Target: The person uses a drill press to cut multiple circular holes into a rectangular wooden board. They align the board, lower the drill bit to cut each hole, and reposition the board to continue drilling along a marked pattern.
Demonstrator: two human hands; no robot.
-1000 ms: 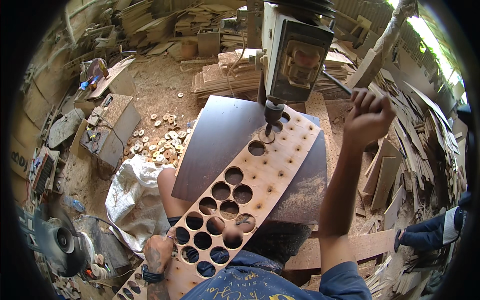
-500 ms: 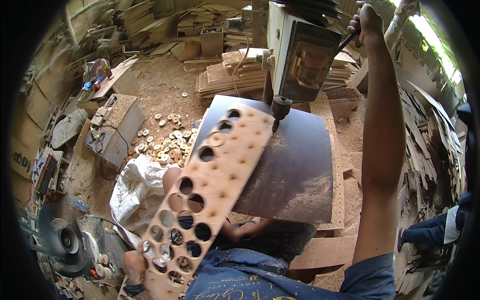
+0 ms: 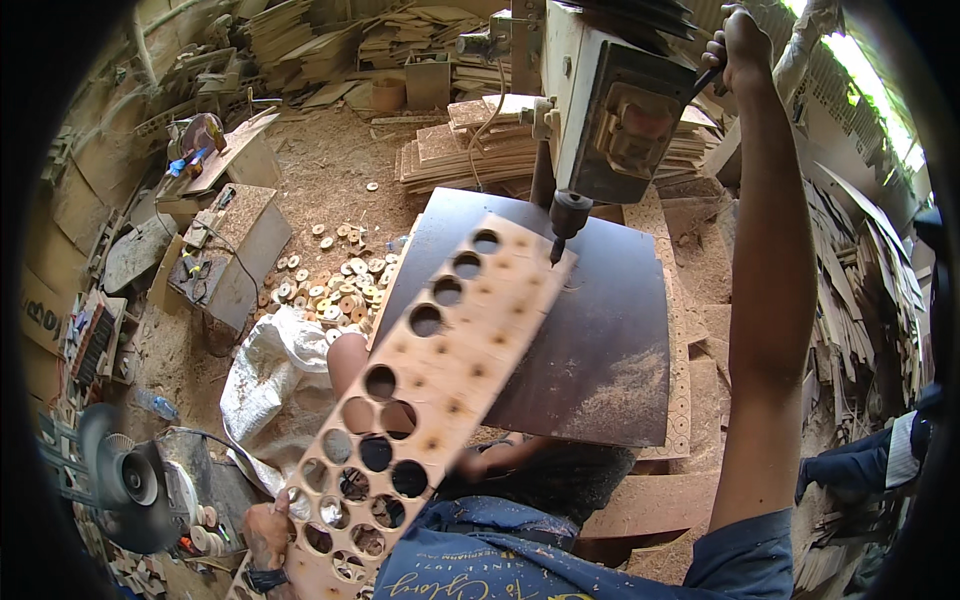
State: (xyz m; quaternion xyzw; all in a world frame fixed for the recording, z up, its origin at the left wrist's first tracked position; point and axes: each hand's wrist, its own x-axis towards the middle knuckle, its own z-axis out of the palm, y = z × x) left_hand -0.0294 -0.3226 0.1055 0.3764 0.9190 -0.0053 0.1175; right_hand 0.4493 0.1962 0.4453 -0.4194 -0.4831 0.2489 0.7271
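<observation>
Plywood board (image 3: 455, 375) lies slanted across the dark bench (image 3: 600, 350) under the drill press (image 3: 600, 110), its near end running out of sight behind the person's blue shirt, so the round holes cannot be fully counted; about fourteen show, with small pilot marks along the uncut side. Left hand (image 3: 268, 535) is closed on the board's near edge, though its fingers are partly hidden beneath the wood. Right hand (image 3: 742, 45) is raised and fisted tight around the press lever, the drill bit (image 3: 553, 250) just above the board's far end.
</observation>
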